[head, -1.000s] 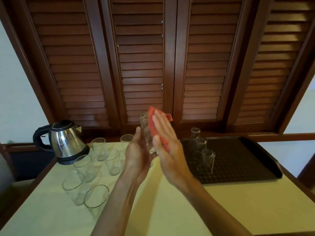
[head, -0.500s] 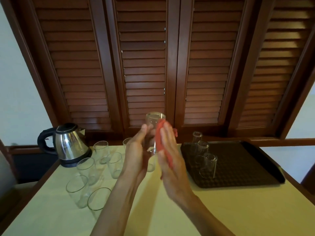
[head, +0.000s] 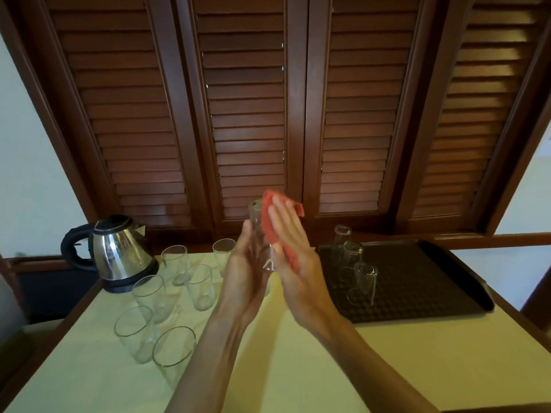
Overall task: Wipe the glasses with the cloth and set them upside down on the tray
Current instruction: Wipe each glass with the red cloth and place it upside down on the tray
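Your left hand [head: 244,263] cradles the glass [head: 258,231] above the table, your flat right hand [head: 293,251] pressing the cloth [head: 275,225] on it: turn the glass steadily, cover rim to base.

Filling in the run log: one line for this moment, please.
step: wiping | left hand: holds glass | right hand: presses red cloth on glass | tray: three glasses upside down

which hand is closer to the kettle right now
Left. The left hand holds a glass just right of the kettle, with the table's glasses between. The right hand, pressing the cloth, is farther right, by the tray.
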Demonstrator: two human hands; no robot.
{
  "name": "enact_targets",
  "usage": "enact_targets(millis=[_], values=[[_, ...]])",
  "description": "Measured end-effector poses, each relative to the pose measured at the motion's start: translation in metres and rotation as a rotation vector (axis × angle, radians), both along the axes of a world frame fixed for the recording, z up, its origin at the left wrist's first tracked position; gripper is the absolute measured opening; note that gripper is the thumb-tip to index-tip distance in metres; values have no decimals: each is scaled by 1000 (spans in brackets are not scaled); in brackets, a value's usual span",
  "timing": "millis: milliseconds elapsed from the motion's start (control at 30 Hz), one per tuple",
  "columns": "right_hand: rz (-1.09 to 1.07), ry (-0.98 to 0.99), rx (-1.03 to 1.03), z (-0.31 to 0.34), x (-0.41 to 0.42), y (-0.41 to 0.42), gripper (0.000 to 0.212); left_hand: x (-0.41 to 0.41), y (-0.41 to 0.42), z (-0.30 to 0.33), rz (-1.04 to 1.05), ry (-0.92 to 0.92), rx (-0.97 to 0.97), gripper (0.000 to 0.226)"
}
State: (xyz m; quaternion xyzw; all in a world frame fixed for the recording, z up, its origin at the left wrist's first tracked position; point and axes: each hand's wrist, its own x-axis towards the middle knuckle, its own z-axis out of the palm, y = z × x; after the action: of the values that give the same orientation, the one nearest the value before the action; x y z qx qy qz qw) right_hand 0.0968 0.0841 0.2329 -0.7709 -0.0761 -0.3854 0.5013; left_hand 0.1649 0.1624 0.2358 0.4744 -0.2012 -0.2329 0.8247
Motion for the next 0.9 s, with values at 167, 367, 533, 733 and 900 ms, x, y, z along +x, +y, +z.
enact_targets(millis=[167,367,533,733,900], values=[[104,57,221,-20,-9,-5,66,1,5,9,89,-154,88,64],[46,-23,184,-9,-11,4,54,-14,-3,11,229,-164,128,61],[-145,-189,-260,-52,-21,22,58,-10,-3,8,211,149,167,74],[-301,-138,-356,-67,-24,6,51,-6,2,15,85,300,104,66],[-508,103,-791,-60,-34,-3,64,-5,4,13,98,218,160,47]])
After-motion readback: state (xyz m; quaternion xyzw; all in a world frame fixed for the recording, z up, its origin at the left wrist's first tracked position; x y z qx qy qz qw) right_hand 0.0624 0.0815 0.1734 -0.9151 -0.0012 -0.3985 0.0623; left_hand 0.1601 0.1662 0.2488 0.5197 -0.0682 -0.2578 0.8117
